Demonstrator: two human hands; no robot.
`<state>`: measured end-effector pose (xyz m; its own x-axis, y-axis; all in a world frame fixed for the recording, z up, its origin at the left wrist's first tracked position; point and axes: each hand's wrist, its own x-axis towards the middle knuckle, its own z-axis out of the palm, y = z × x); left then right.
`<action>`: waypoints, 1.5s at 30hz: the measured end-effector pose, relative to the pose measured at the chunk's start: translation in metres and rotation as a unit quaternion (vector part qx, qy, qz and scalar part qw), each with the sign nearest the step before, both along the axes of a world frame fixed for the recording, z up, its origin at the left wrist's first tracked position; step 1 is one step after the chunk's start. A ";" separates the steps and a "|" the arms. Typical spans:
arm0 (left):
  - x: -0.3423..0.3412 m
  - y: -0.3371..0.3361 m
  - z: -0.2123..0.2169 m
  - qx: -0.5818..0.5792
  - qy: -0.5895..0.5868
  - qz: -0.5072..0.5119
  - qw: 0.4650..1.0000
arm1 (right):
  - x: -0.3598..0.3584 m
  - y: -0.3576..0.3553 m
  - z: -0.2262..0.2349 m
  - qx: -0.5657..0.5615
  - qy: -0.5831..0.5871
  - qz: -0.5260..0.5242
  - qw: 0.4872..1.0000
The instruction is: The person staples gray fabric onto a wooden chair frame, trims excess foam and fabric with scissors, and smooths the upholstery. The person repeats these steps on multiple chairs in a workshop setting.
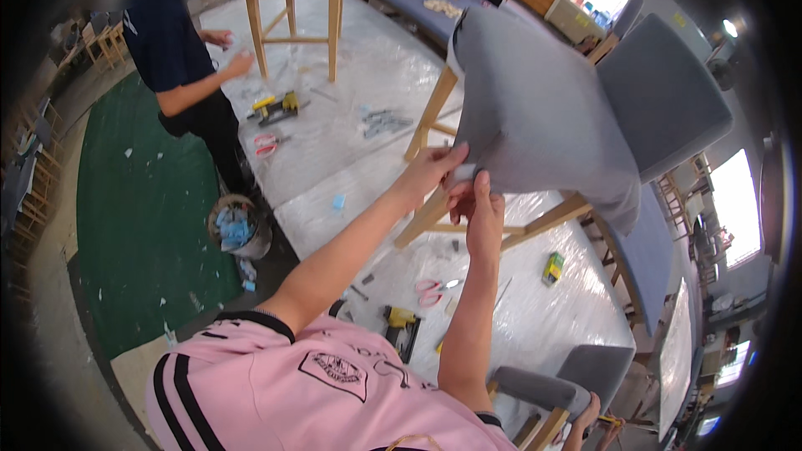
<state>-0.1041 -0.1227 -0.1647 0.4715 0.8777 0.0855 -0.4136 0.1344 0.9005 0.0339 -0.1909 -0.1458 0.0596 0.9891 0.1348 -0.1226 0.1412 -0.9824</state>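
At frame centre, left hand [428, 174] and right hand [478, 205] pinch the grey cover [543, 108] by its corner; even tension advisable against creases.

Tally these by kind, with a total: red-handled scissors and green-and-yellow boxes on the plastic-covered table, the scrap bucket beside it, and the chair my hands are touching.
Red-handled scissors: 2
Green-and-yellow box: 1
Scrap bucket: 1
Grey chair at your left hand and right hand: 1
Total: 5
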 end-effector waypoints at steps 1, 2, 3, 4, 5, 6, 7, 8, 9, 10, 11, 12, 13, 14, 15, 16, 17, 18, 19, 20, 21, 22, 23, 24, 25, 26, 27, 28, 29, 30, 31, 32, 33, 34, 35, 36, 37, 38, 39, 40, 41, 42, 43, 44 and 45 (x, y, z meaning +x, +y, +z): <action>0.001 -0.003 0.000 0.001 -0.018 0.009 1.000 | 0.001 0.002 -0.008 0.013 -0.004 -0.007 1.000; 0.000 -0.004 -0.001 0.005 -0.035 0.022 0.999 | -0.001 0.007 -0.015 0.029 -0.007 -0.009 1.000; 0.004 -0.005 0.002 0.009 -0.053 0.027 0.998 | 0.001 0.010 -0.024 0.048 -0.005 -0.019 0.999; 0.002 -0.007 0.005 0.011 -0.058 0.008 0.998 | 0.001 0.013 -0.033 0.067 -0.003 -0.030 0.997; 0.005 -0.004 -0.002 0.021 -0.058 0.036 0.997 | -0.001 0.018 -0.042 0.090 -0.001 -0.037 0.995; 0.010 -0.001 -0.010 0.032 -0.057 0.063 0.996 | -0.002 0.021 -0.049 0.104 -0.006 -0.050 0.993; 0.016 0.002 -0.018 0.041 -0.056 0.088 0.994 | -0.001 0.022 -0.053 0.108 -0.011 -0.061 0.992; 0.016 0.000 -0.018 0.039 -0.058 0.092 0.993 | 0.000 0.021 -0.057 0.109 -0.016 -0.068 0.992; 0.016 -0.001 -0.015 0.037 -0.049 0.100 0.993 | 0.002 0.019 -0.065 0.106 -0.022 -0.075 0.991; 0.017 0.001 -0.011 0.035 -0.040 0.106 0.993 | 0.005 0.026 -0.074 0.156 -0.045 -0.093 0.982; 0.013 -0.005 -0.015 0.023 -0.027 0.122 0.992 | 0.001 0.024 -0.075 0.154 -0.042 -0.083 0.984; 0.007 -0.010 -0.027 0.029 -0.039 0.122 0.991 | -0.007 0.023 -0.071 0.155 -0.035 -0.068 0.985; 0.005 -0.002 -0.036 0.043 -0.053 0.113 0.991 | -0.010 0.024 -0.070 0.166 -0.029 -0.062 0.984; 0.008 0.006 -0.038 0.065 -0.070 0.096 0.991 | -0.008 0.026 -0.072 0.175 -0.035 -0.067 0.982; 0.009 0.005 -0.042 0.042 -0.066 0.085 0.993 | -0.006 0.026 -0.074 0.184 -0.040 -0.069 0.980; 0.009 -0.001 -0.046 0.021 -0.061 0.076 0.995 | -0.005 0.024 -0.078 0.194 -0.045 -0.070 0.977; 0.009 0.002 -0.040 0.016 -0.060 0.069 0.996 | -0.004 0.029 -0.076 0.190 -0.048 -0.078 0.977; 0.009 0.005 -0.040 0.020 -0.060 0.061 0.996 | -0.004 0.029 -0.078 0.187 -0.049 -0.084 0.978; 0.009 0.008 -0.045 0.023 -0.060 0.054 0.996 | -0.003 0.028 -0.080 0.184 -0.051 -0.089 0.978; 0.007 0.009 -0.045 0.027 -0.060 0.049 0.997 | -0.005 0.026 -0.080 0.176 -0.037 -0.089 0.980; 0.004 0.013 -0.039 0.044 -0.022 0.047 0.998 | -0.005 0.027 -0.079 0.173 -0.023 -0.088 0.981; -0.001 0.017 -0.032 0.060 0.016 0.047 0.997 | -0.006 0.028 -0.078 0.169 -0.009 -0.086 0.982; -0.006 0.021 -0.025 0.077 0.055 0.047 0.994 | -0.006 0.030 -0.078 0.173 -0.006 -0.087 0.981; -0.012 0.029 -0.022 0.127 0.091 0.087 0.984 | -0.007 0.030 -0.079 0.174 -0.004 -0.089 0.981; -0.019 0.043 -0.018 0.176 0.125 0.126 0.968 | -0.008 0.031 -0.079 0.175 -0.002 -0.091 0.980; -0.024 0.054 -0.013 0.221 0.160 0.168 0.947 | -0.008 0.033 -0.079 0.167 0.000 -0.082 0.983; -0.024 0.059 0.008 0.256 0.169 0.195 0.932 | -0.007 0.032 -0.080 0.160 -0.007 -0.086 0.983; -0.023 0.065 0.032 0.290 0.177 0.223 0.914 | -0.007 0.032 -0.080 0.153 -0.015 -0.090 0.984; -0.023 0.066 0.057 0.328 0.184 0.253 0.891 | -0.008 0.032 -0.078 0.152 -0.022 -0.092 0.984; -0.018 0.071 0.075 0.413 0.232 0.254 0.843 | -0.007 0.034 -0.076 0.148 -0.035 -0.094 0.984; -0.011 0.073 0.093 0.493 0.278 0.255 0.784 | -0.008 0.031 -0.076 0.143 -0.047 -0.096 0.984; 0.001 0.076 0.110 0.572 0.317 0.253 0.713 | -0.006 0.030 -0.074 0.144 -0.059 -0.104 0.982; 0.015 0.075 0.122 0.609 0.354 0.254 0.663 | -0.006 0.030 -0.073 0.140 -0.062 -0.111 0.982; 0.031 0.070 0.129 0.642 0.390 0.257 0.608 | -0.007 0.030 -0.071 0.136 -0.063 -0.118 0.982; 0.046 0.063 0.135 0.668 0.425 0.257 0.554 | -0.007 0.031 -0.069 0.147 -0.049 -0.106 0.982; 0.059 0.055 0.136 0.667 0.436 0.232 0.558 | -0.007 0.028 -0.071 0.149 -0.035 -0.093 0.984; 0.071 0.048 0.138 0.665 0.446 0.207 0.562 | -0.006 0.028 -0.070 0.152 -0.021 -0.079 0.985; 0.078 0.042 0.136 0.659 0.462 0.179 0.566 | -0.007 0.027 -0.073 0.158 -0.022 -0.079 0.984; 0.080 0.039 0.137 0.659 0.461 0.188 0.563 | -0.007 0.027 -0.075 0.163 -0.023 -0.080 0.983; 0.079 0.037 0.139 0.660 0.460 0.198 0.560 | -0.007 0.027 -0.076 0.167 -0.024 -0.081 0.982; 0.078 0.037 0.138 0.658 0.462 0.203 0.559 | -0.008 0.027 -0.079 0.169 -0.037 -0.084 0.981; 0.078 0.036 0.137 0.660 0.463 0.208 0.555 | -0.010 0.025 -0.080 0.170 -0.051 -0.087 0.980; 0.077 0.034 0.138 0.661 0.464 0.212 0.550 | -0.011 0.026 -0.081 0.170 -0.064 -0.090 0.979; 0.077 0.032 0.136 0.659 0.462 0.222 0.550 | -0.011 0.025 -0.081 0.177 -0.074 -0.091 0.977; 0.077 0.032 0.131 0.659 0.463 0.225 0.548 | -0.012 0.024 -0.082 0.184 -0.084 -0.092 0.975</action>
